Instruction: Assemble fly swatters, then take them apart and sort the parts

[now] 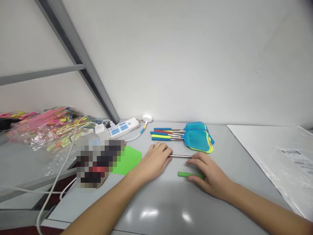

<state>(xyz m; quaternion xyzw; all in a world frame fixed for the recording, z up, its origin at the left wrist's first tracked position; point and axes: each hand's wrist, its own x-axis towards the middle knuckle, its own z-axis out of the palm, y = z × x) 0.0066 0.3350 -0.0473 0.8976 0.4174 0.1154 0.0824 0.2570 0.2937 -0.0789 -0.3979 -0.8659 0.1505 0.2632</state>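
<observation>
A thin steel rod (180, 156) lies level between my hands, its left end under the fingers of my left hand (156, 161). My right hand (209, 174) curves over a green rubber handle grip (184, 174), which lies below the rod and runs in under the palm. Just beyond my hands lies a stack of fly swatters (198, 140) with blue and yellow mesh heads and colored handles on steel shafts. Left of my left hand lies a bright green mesh swatter head (129, 160), partly covered by a pixelated, unreadable object (99, 163).
A white power strip (122, 128) with plugs and white cables lies at the back left of the grey table (156, 209). Pink plastic packets (49, 127) pile up further left. A large white sheet (276, 156) with a label covers the right side. A grey metal strut (80, 65) crosses the wall.
</observation>
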